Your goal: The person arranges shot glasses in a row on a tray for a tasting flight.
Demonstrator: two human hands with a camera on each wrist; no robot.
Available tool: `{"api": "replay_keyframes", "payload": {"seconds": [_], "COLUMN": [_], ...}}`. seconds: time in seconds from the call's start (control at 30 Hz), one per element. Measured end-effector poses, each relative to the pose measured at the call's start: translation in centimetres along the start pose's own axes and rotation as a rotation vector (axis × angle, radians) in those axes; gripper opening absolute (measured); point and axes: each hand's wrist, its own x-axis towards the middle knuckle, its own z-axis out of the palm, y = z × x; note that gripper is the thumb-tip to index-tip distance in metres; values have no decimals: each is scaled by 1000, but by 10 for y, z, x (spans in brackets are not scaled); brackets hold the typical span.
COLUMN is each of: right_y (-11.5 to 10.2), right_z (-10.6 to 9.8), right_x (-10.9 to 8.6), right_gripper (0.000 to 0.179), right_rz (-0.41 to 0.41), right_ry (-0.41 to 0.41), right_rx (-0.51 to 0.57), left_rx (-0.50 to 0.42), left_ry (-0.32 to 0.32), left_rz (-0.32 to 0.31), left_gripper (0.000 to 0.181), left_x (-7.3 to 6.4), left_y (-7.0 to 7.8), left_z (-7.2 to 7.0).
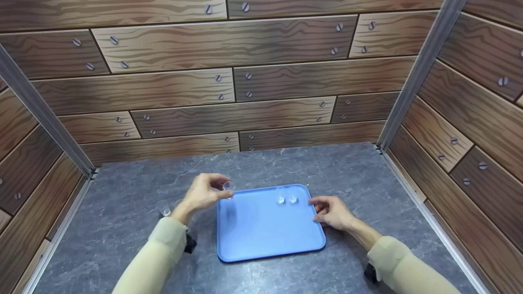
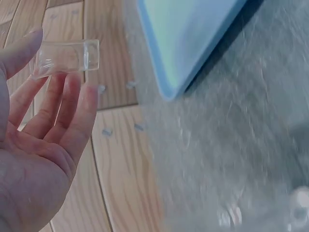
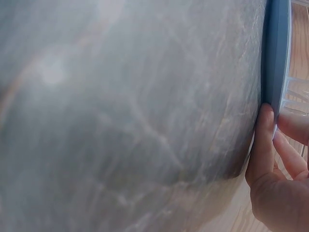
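Observation:
My left hand (image 1: 204, 190) pinches a small clear shot glass (image 2: 63, 58) between thumb and fingertips, raised over the far left corner of a blue tray (image 1: 265, 232). In the left wrist view the glass lies sideways across the frame. Two more clear glasses (image 1: 287, 199) stand close together on the tray near its far right corner. At the tray's right edge my right hand (image 1: 333, 212) grips the rim with thumb and fingers, as the right wrist view also shows, the thumb (image 3: 263, 140) against the tray's side.
Left of the tray, beside my left forearm, a clear glass (image 1: 165, 211) stands on the grey marbled table (image 1: 135, 192). Blurred glass shapes (image 2: 229, 216) show low in the left wrist view. Wood-patterned walls (image 1: 184, 85) with metal corner posts (image 1: 416, 77) enclose the table.

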Motion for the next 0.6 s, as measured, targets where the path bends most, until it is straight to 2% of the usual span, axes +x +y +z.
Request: {"api": "replay_keyframes", "payload": {"seconds": [0.17, 0.33, 0.6], "right_y": [0, 1, 1], "right_z": [0, -1, 0], "right_x": [0, 0, 1], "right_gripper": [54, 54, 55], "right_rz": [-5, -5, -8], "right_ry": [5, 15, 7], "right_rx": [-12, -28, -13], "left_rx": [-3, 16, 6], "left_ry": [-22, -43, -67], "left_rz": [-7, 12, -8], "left_gripper": [43, 42, 44], "left_x": [10, 18, 29], "left_y": [3, 6, 14], "left_z": [24, 48, 78]}}
